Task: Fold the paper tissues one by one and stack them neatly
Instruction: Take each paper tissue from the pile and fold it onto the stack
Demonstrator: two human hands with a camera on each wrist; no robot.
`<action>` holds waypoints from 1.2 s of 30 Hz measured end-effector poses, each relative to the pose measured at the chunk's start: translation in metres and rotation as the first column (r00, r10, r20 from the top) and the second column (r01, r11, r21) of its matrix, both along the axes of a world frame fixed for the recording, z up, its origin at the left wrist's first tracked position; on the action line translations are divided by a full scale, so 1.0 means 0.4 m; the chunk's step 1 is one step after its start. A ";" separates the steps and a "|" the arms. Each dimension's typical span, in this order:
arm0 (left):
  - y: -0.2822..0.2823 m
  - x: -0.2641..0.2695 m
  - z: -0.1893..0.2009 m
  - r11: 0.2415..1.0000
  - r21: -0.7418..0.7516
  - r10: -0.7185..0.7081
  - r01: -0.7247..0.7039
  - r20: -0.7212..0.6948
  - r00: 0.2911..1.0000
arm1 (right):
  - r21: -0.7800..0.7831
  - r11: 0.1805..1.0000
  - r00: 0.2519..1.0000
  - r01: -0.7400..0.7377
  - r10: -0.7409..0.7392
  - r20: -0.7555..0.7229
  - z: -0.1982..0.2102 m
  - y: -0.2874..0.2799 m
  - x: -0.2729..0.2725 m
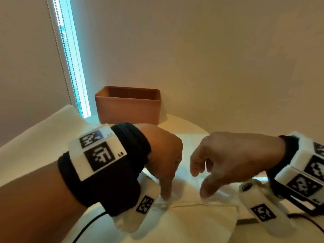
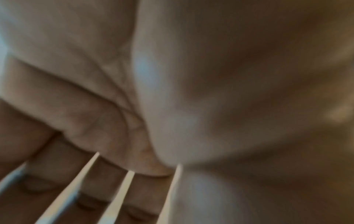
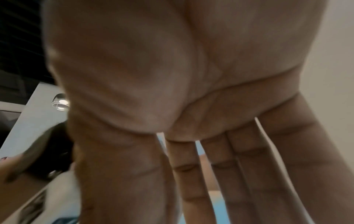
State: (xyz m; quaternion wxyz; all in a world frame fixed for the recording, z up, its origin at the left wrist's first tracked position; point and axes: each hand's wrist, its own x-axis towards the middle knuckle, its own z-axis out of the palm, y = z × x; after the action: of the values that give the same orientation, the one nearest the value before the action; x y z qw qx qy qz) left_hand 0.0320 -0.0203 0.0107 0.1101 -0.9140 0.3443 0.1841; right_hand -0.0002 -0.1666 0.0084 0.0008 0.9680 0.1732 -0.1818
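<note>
Closest to the head camera is the left forearm with its black strap and marker blocks, and beyond it the left hand [image 1: 163,155] reaches down at about 6 o'clock of the round table [image 1: 184,123]. Its grip is narrow: the thumb and forefinger come together on a puckered point of the paper tissue [image 1: 198,216], which lies flat and white on the table just below both hands, with one fold line running toward 3 o'clock. The left wrist view is blurred and shows only palm and straight-looking fingers [image 2: 107,189], so I cannot tell how firmly that pinch bites.

At about 3 o'clock of the tissue, the right hand [image 1: 233,160] hangs with its fingers loose and spread, the thumb tip touching or nearly touching the sheet near the fold line; it has hold of nothing that I can see. The right wrist view confirms long, relaxed fingers [image 3: 191,174].

Behind, at 12 o'clock, stands a terracotta box [image 1: 128,104].

My worry is the pucker: a thin tissue dragged from one pinched point is likely to tear or crumple instead of creasing straight. If the right thumb does not pin the sheet, the whole tissue may slide and the edges will meet askew, spoiling a neat stack.
</note>
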 end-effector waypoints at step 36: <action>0.108 -0.013 0.020 0.690 -0.722 0.416 -0.054 0.334 0.846 | 0.638 0.756 0.980 0.146 -0.198 0.011 0.064 -0.062 0.089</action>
State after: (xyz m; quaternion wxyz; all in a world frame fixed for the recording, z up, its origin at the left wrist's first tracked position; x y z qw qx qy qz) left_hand 0.0268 0.0229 0.0187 -0.1817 -0.9414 0.2256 -0.1726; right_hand 0.0356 -0.1913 0.0339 -0.3352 0.9296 0.1344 -0.0742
